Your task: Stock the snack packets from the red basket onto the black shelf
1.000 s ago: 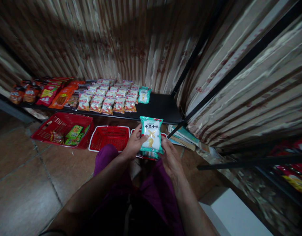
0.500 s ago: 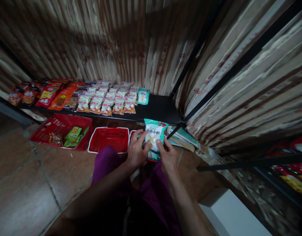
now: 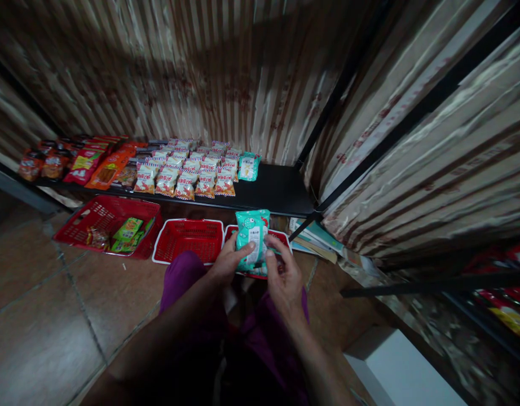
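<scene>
A teal snack bag [image 3: 252, 231] stands tilted over the right red basket [image 3: 281, 237], its white text label facing me. My left hand [image 3: 229, 260] grips the bag's left side, with the thumb across its front. My right hand [image 3: 284, 276] is at the bag's right edge, fingers apart and curved; whether a fingertip touches the bag is hard to tell. More teal packs show in the basket beneath, partly hidden by the bag and my hands. Another teal bag [image 3: 248, 167] lies on the black shelf [image 3: 281, 189] beside rows of white-and-orange snack bags [image 3: 186, 183].
Orange and red snack packs [image 3: 110, 166] fill the shelf's left end. A middle red basket [image 3: 188, 239] and a left one [image 3: 108, 208] holding green packs [image 3: 128, 228] sit on the tiled floor. Flat papers [image 3: 314, 239], a dark shelf post [image 3: 302, 225] and a white box [image 3: 406, 366] are rightward.
The teal bag has been turned from its front to its labelled back and shifted slightly left. My right hand has loosened from the bag's right side.
</scene>
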Demonstrator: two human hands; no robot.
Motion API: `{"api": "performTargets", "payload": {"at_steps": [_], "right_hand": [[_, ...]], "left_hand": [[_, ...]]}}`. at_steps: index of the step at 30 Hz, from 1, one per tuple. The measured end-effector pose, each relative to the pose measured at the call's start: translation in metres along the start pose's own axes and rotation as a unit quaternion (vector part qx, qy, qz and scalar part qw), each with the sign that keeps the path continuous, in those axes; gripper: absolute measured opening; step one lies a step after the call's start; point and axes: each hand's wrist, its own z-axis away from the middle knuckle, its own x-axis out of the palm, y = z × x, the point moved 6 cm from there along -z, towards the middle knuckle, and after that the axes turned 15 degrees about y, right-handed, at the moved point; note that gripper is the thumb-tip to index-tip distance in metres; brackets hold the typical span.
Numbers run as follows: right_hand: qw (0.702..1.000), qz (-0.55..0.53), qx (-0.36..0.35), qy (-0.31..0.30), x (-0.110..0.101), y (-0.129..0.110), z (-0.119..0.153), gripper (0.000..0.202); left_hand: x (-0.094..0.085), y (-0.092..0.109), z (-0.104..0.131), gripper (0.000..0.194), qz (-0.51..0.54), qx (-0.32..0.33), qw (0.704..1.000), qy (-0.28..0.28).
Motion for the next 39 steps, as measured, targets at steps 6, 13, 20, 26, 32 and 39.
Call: {"api": "performTargets", "payload": {"at_steps": [6,13,20,26,32,39], "right_hand": [[0.998,0.005,-0.06,0.023,-0.01,-0.007,-0.063,0.026],[0.958,-0.043,0.073,-0.274,0.027,-0.008,-0.084,0.023],[0.962,0.002,0.084,-0.259,0.038,0.01,-0.082,0.025],[0.966,0.015,0.092,-0.241,0.041,0.011,-0.085,0.024],[0.964,0.018,0.091,-0.25,0.043,0.006,-0.088,0.024],[0.959,0.07,0.047,-0.269,0.047,0.006,-0.087,0.028]], "left_hand": [[-0.002,-0.007,0.006,0.063,-0.027,-0.057,0.996,-0.063],[-0.002,-0.007,0.014,0.059,-0.063,-0.073,0.99,-0.103],[-0.006,-0.007,0.018,0.056,-0.062,-0.063,0.989,-0.118],[-0.004,-0.004,0.019,0.054,-0.066,-0.041,0.989,-0.129],[0.0,0.009,0.017,0.053,-0.068,-0.004,0.993,-0.1],[0.007,0.012,0.014,0.048,-0.085,0.003,0.994,-0.067]]}}
